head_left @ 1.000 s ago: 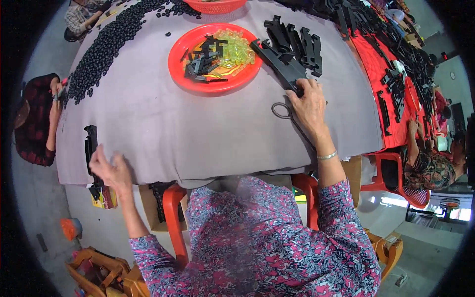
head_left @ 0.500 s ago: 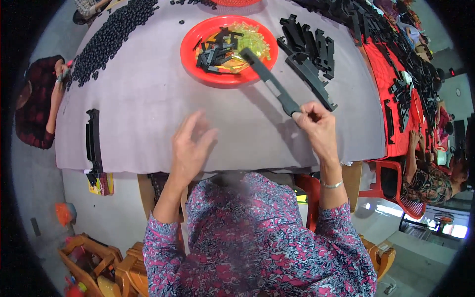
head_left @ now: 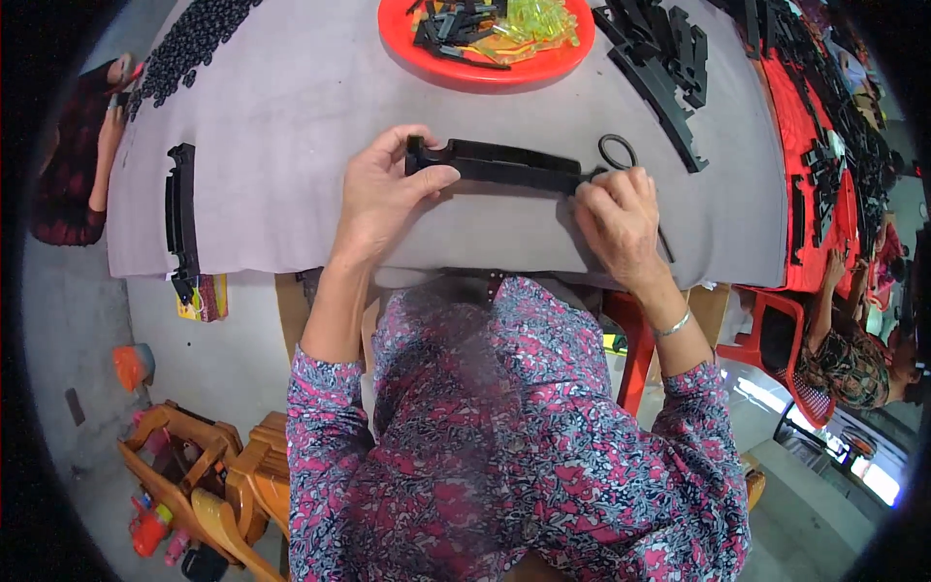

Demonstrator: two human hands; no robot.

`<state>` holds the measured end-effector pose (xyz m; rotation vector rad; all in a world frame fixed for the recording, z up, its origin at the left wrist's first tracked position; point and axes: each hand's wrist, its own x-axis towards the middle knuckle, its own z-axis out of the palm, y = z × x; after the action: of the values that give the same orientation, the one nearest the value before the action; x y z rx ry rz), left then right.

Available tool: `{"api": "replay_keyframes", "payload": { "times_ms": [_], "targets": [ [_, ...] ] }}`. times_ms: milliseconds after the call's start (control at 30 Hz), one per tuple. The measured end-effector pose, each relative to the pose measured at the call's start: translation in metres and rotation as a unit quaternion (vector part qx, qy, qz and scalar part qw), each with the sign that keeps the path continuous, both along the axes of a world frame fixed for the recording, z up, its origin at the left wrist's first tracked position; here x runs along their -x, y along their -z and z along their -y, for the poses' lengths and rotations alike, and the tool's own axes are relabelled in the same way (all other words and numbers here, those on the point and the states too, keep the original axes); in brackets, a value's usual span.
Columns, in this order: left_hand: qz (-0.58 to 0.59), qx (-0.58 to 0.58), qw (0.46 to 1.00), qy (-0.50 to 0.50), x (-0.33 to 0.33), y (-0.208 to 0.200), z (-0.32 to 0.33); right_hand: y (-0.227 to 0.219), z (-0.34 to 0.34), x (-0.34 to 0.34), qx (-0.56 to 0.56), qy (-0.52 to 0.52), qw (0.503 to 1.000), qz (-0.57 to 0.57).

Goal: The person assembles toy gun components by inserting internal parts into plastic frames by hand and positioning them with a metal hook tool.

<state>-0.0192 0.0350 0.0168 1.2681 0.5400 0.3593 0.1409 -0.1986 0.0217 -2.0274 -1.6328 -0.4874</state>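
Sleeves (head_left: 325,407) with a pink pattern lie nearest. Just beyond, over the grey tablecloth (head_left: 281,194), the left hand (head_left: 383,194) clamps thumb and fingers on one end of a black bar (head_left: 514,167); the right hand (head_left: 621,218), fingers curled together, grips the other. Beside that hand lies a looped tool (head_left: 602,146); farther are other bars (head_left: 661,109) and a red plate (head_left: 465,78).

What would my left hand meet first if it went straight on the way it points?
Beyond the black plastic part it holds, your left hand would probably meet the near rim of the red plate, though depth is unclear.
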Motion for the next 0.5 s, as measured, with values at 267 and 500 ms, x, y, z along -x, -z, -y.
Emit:
{"api": "replay_keyframes", "payload": {
  "times_ms": [267,500],
  "targets": [
    [-0.01,-0.26,0.964,0.049,0.005,0.009,0.002,0.003,-0.004,-0.003,-0.046,0.114,0.98,-0.156],
    [0.023,-0.446,0.893,0.051,0.005,0.015,0.0,0.004,-0.006,-0.012,0.057,0.097,0.983,-0.143]
  ]
}}
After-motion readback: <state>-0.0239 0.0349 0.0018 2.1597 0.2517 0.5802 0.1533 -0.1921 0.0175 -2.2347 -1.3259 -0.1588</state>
